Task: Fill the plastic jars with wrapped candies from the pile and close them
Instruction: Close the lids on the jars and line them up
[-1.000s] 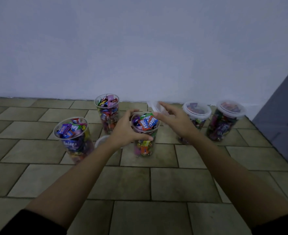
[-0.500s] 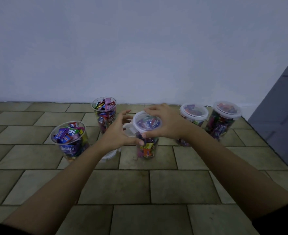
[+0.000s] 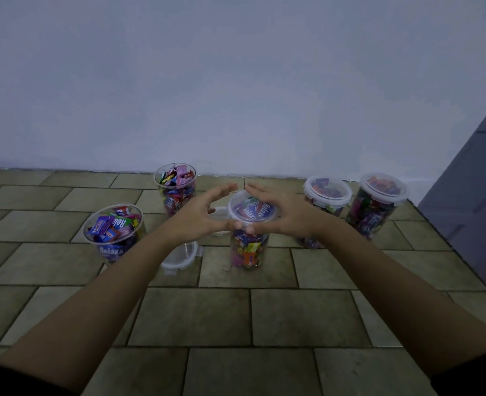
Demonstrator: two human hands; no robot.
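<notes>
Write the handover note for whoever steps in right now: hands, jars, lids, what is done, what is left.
Left hand and right hand: both cupped around the lid on the middle jar, thumbs at its near rim. Whether it is snapped shut cannot be told.
Done: two lidded jars on the right, all five jars filled.
Left: finish closing the middle jar, then lid the front-left jar and the back jar, both open.
A spare lid lies on the floor under the left wrist; another clear piece shows behind the left hand, unclear what.
</notes>
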